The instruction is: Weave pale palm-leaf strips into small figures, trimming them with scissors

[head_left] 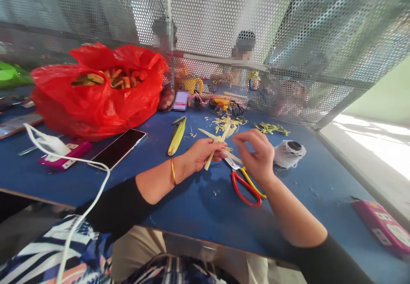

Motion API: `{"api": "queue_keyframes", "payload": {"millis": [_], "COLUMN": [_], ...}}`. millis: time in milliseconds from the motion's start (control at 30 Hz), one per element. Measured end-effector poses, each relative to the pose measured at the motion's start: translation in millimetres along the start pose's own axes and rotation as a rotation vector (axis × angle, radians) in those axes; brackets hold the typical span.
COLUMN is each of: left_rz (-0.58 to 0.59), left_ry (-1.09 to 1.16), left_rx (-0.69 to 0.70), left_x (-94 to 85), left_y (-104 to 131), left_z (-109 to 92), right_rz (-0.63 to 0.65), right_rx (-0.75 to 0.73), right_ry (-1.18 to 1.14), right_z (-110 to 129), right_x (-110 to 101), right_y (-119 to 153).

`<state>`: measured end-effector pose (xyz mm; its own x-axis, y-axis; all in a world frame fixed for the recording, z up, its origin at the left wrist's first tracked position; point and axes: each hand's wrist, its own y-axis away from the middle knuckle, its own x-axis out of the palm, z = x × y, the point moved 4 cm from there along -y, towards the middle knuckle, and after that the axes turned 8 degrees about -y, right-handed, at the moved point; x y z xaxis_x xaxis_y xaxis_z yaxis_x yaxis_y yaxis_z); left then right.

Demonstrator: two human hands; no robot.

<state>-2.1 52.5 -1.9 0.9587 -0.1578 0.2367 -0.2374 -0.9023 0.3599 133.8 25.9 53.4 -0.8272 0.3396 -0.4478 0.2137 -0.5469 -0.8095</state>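
Note:
My left hand (202, 152) pinches a cluster of crossed pale strips (218, 139), which look like corn husk and stick out several ways. Right of it, my right hand (256, 153) is raised with fingers curled and thumb and forefinger close together. Whether a thread or strip lies in that pinch cannot be made out. Below the hands lie scissors (235, 185) with one red and one yellow handle, blades partly hidden by my left hand and the strips. A folded yellow-green husk (177, 136) rests left of the strips. Beyond my hands is a pile of shredded pale strips (233, 124).
White thread (286, 158) on a dark core stands right. A red plastic bag (96, 117) of husk-like pieces sits left, near a phone (120, 147), white cable (102, 185) and magenta power strip (67, 156). Another magenta power strip (382, 224) lies right. A perforated metal partition (205, 23) closes the back.

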Motion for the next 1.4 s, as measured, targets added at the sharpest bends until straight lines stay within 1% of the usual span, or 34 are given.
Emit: {"api": "queue_keyframes", "payload": {"millis": [67,100,133,167,200,267,333,433,500,567,667,800,867,933,967,1000,1067,1100,1167,1267,1333,1400], "left_rz": [-0.006,0.002,0.010,0.015,0.018,0.012,0.041,0.127,0.132,0.082,0.010,0.007,-0.004,-0.020,-0.020,-0.018,-0.006,0.002,0.013,0.008,-0.037,-0.085], "left_ry": [0.084,0.117,0.144,0.163,0.173,0.180,0.161,0.116,0.094,0.083,0.079,0.079,0.080,0.085,0.089,0.092,0.094,0.092,0.074,0.014,-0.062,-0.159], "left_rx": [0.013,0.014,0.011,0.005,-0.004,-0.017,-0.018,0.005,0.030,0.040,0.030,0.019,0.030,0.054,0.072,0.086,0.099,0.095,0.072,0.066,0.126,0.216], "left_x": [-1.0,-1.0,-1.0,-1.1,-1.2,-2.2,-2.8,-3.2,-5.0,-7.4,-7.6,-3.6,-4.5,-7.3,-8.7,-9.8,-11.0,-11.0,-10.0,-9.0,-10.8,-13.4], "left_y": [-1.8,-2.8,-3.9,-4.9,-5.8,-7.0,-7.0,-4.8,-2.6,-0.5,2.5,3.4,1.6,-1.0,-2.1,-2.9,-2.9,-2.2,-0.2,0.6,-1.6,-5.0], "left_z": [-1.2,-1.2,-0.8,-0.1,0.8,2.3,1.9,-2.7,-7.3,-11.1,-13.5,-12.3,-11.8,-12.6,-13.7,-15.0,-17.7,-18.6,-19.0,-16.6,-15.0,-14.5], "right_rz": [0.297,0.407,0.489,0.547,0.575,0.565,0.498,0.380,0.327,0.301,0.297,0.333,0.355,0.338,0.304,0.255,0.160,0.140,0.165,0.252,0.296,0.341], "right_rx": [-0.317,-0.420,-0.488,-0.524,-0.537,-0.540,-0.516,-0.419,-0.380,-0.425,-0.547,-0.637,-0.678,-0.686,-0.646,-0.567,-0.336,-0.214,-0.026,0.136,0.199,0.246], "right_ry": [0.134,0.204,0.260,0.290,0.300,0.302,0.286,0.256,0.251,0.241,0.206,0.168,0.158,0.182,0.225,0.283,0.398,0.425,0.395,0.283,0.234,0.185], "right_z": [21.4,27.3,30.3,31.1,30.3,26.5,21.7,15.3,14.7,19.7,32.0,42.4,43.4,40.6,36.9,31.4,16.3,8.1,-5.6,-14.8,-14.3,-11.9], "right_x": [14.4,22.6,30.7,38.3,44.7,53.1,54.8,49.0,44.6,42.1,41.2,40.1,37.3,31.6,27.7,23.2,14.2,11.1,9.8,14.2,16.2,15.7], "right_y": [8.0,13.8,19.3,24.2,27.8,32.1,32.8,30.5,29.1,29.1,30.8,32.1,31.2,27.7,24.2,19.8,11.2,8.5,6.5,7.8,7.9,6.4]}}
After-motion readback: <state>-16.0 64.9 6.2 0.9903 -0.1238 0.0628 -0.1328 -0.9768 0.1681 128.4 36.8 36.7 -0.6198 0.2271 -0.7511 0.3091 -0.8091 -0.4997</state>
